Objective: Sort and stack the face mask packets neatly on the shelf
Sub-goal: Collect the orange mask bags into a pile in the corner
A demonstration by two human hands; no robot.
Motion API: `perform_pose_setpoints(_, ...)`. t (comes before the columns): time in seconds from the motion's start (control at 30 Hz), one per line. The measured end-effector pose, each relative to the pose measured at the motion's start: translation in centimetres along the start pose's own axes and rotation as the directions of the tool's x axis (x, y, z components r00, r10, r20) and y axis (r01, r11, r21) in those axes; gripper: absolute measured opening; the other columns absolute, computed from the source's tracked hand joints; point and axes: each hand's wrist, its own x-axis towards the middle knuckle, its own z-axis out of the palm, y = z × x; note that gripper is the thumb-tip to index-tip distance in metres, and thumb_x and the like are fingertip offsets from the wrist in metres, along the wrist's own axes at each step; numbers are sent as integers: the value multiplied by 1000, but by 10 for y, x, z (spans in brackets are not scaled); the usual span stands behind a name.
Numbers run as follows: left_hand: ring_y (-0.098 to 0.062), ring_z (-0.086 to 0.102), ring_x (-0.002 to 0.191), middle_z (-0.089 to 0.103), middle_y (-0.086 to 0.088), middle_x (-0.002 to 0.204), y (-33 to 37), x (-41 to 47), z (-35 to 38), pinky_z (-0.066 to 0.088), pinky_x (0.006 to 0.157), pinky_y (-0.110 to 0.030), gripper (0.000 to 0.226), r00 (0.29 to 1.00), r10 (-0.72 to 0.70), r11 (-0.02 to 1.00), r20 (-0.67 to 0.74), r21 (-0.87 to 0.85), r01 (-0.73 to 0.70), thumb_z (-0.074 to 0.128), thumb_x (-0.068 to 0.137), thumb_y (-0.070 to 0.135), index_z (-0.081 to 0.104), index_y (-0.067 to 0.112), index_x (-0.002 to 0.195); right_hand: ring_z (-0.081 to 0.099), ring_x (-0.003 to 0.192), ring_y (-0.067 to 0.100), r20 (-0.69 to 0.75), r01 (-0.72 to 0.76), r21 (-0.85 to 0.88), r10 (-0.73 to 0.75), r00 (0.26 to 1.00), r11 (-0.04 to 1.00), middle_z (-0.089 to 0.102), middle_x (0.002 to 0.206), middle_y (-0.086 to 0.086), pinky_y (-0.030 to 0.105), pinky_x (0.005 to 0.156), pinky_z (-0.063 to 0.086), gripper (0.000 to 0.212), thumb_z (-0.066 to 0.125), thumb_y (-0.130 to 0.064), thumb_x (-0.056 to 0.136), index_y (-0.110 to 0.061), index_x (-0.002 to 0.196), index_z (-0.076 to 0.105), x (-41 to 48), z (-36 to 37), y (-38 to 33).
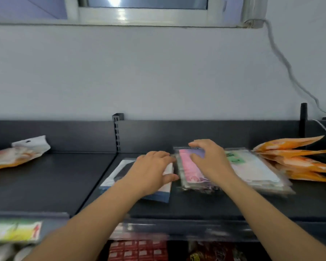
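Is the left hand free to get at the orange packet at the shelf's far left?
Probably yes: the left hand only rests on the white-and-blue packet, and bare shelf lies between it and the orange packet.

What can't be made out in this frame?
Head view: print on the pink-and-purple clear plastic packet, motion-blurred and partly under the right hand.
Head view: middle of the white-and-blue packet, covered by the left hand.
Head view: red boxes below the shelf, cut by the bottom edge.
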Motion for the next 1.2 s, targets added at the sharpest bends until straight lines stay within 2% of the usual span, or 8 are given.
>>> perform_pose_setpoints(0.1, -17, 32, 137, 35, 6, 150, -76, -64, -22, 33, 109, -37, 60, 990, -138, 989, 12, 57, 137, 46, 90, 58, 37, 30, 142, 48, 121, 15, 68, 53, 36, -56, 996, 998, 55, 131, 0, 14, 94, 27, 38, 60, -13, 87, -18, 125, 57, 1, 47, -56)
perform_pose_setpoints(0.27, -14, 30, 137, 33, 10, 150, -201, -185, -58, 32, 109, -32, 59, 937, -350, 930, -17, 114, 350, 45, 90, 57, 35, 33, 143, 41, 130, 19, 223, 75, 77, -90, 971, 994, 45, 141, 0, 30, 106, 33, 46, 57, -17, 92, -21, 136, 45, -2, 140, -160)
perform_pose_setpoints(0.37, -14, 33, 135, 37, 9, 148, -260, -251, -80, 34, 107, -33, 59, 902, -429, 891, -42, 149, 430, 46, 89, 57, 37, 32, 142, 38, 132, 18, 314, 125, 59, -137, 940, 990, 42, 143, -1, 29, 106, 32, 47, 55, -21, 93, -22, 138, 42, -12, 193, -225)
perform_pose_setpoints(0.57, -17, 37, 133, 41, 7, 145, -338, -357, -116, 38, 104, -34, 58, 821, -567, 803, -61, 182, 568, 48, 89, 55, 40, 30, 141, 36, 133, 20, 409, 246, 6, -227, 884, 969, 42, 143, -1, 39, 107, 35, 47, 54, -28, 94, -25, 139, 41, -29, 273, -318)
perform_pose_setpoints(0.77, -17, 42, 131, 42, 8, 145, -390, -432, -136, 40, 104, -36, 59, 755, -649, 725, -97, 220, 652, 47, 88, 59, 39, 33, 141, 47, 119, 26, 456, 361, -24, -311, 834, 932, 52, 131, 2, 45, 94, 44, 43, 57, -29, 90, -28, 132, 48, -21, 329, -388)
perform_pose_setpoints(0.9, -16, 46, 127, 48, 7, 140, -418, -459, -135, 42, 104, -39, 59, 715, -690, 687, -112, 211, 695, 47, 86, 60, 40, 34, 139, 39, 127, 26, 528, 512, -61, -407, 745, 857, 44, 140, 2, 43, 101, 38, 52, 59, -31, 88, -27, 137, 43, -12, 366, -421)
perform_pose_setpoints(1.07, -13, 43, 130, 43, 9, 144, -449, -462, -132, 38, 108, -38, 65, 706, -703, 680, -89, 207, 704, 44, 85, 62, 33, 34, 143, 24, 136, 25, 614, 766, -168, -542, 573, 620, 27, 150, 0, 40, 110, 25, 64, 57, -36, 89, -30, 145, 26, 18, 393, -445)
perform_pose_setpoints(1.2, -15, 39, 133, 40, 9, 146, -476, -441, -132, 36, 108, -36, 65, 730, -678, 707, -88, 194, 680, 44, 86, 62, 32, 34, 144, 18, 140, 24, 644, 763, -214, -499, 580, 610, 19, 154, 1, 39, 113, 22, 66, 47, -43, 92, -29, 149, 16, 53, 407, -460)
